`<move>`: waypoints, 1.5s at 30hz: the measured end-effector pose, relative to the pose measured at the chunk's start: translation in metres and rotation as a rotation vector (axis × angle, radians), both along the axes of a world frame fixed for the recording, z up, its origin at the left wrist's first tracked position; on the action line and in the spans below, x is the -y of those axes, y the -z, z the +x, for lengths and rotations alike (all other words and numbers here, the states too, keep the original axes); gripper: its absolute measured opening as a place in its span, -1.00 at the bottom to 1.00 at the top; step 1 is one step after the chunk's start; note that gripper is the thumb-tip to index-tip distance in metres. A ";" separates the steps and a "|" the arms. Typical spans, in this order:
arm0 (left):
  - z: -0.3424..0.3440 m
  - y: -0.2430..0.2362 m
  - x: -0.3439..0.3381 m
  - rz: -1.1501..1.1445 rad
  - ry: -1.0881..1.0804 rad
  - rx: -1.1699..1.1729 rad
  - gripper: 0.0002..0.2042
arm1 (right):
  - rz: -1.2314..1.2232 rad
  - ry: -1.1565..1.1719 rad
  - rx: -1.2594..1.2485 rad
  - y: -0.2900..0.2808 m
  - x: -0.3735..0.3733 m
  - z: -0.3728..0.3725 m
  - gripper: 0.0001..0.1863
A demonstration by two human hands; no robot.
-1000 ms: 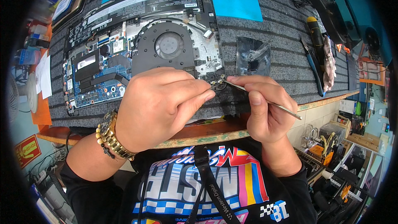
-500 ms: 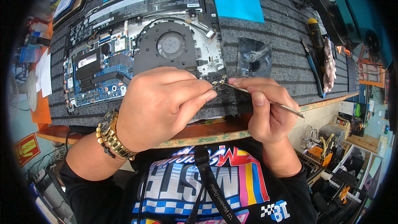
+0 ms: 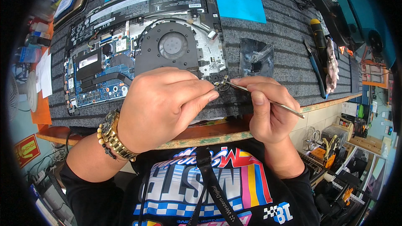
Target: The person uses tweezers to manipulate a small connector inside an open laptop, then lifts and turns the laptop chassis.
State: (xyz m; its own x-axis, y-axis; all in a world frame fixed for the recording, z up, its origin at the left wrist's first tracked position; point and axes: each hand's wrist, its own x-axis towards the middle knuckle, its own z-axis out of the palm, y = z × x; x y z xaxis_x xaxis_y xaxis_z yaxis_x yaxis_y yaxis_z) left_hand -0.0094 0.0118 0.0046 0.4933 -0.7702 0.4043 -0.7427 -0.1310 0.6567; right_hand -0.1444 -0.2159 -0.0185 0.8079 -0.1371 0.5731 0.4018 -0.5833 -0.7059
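An opened laptop base (image 3: pixel 205 42) lies on the grey striped mat. Its black fan (image 3: pixel 171 44), blue circuit board (image 3: pixel 96 94) and long black battery (image 3: pixel 146 8) are exposed. My left hand (image 3: pixel 167 100) reaches over its near edge, thumb and forefinger pinched at the near right corner; what they hold is too small to make out. In my right hand (image 3: pixel 272 109) is a slim pair of metal tweezers (image 3: pixel 284 107), gripped between thumb and fingers. The tweezers' tip points at small brass-coloured parts of the hinge (image 3: pixel 225 78) at that same corner.
A clear-and-dark plastic bag (image 3: pixel 256 56) lies right of the laptop. Farther right are cutting pliers (image 3: pixel 316 69), a yellow-and-black screwdriver (image 3: pixel 319 35) and a crumpled wrapper (image 3: pixel 332 67). A blue sheet (image 3: pixel 243 0) lies behind. The worn wooden table edge (image 3: pixel 205 139) runs below my hands.
My right hand and the tweezers have shifted slightly left, the tweezers' back end dipping closer to the hand. The plastic bag's glare differs a little. My left hand stays in place.
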 end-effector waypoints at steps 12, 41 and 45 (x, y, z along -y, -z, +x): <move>0.000 0.000 0.000 0.003 0.002 -0.003 -0.91 | 0.071 0.019 -0.008 0.002 0.000 -0.002 -0.96; 0.000 0.001 0.000 -0.025 0.000 0.000 -0.93 | 0.326 0.135 0.018 -0.006 0.024 -0.044 -0.89; 0.000 0.001 0.000 -0.014 0.000 -0.004 -0.92 | 0.447 0.119 -0.065 -0.007 0.026 -0.053 -0.87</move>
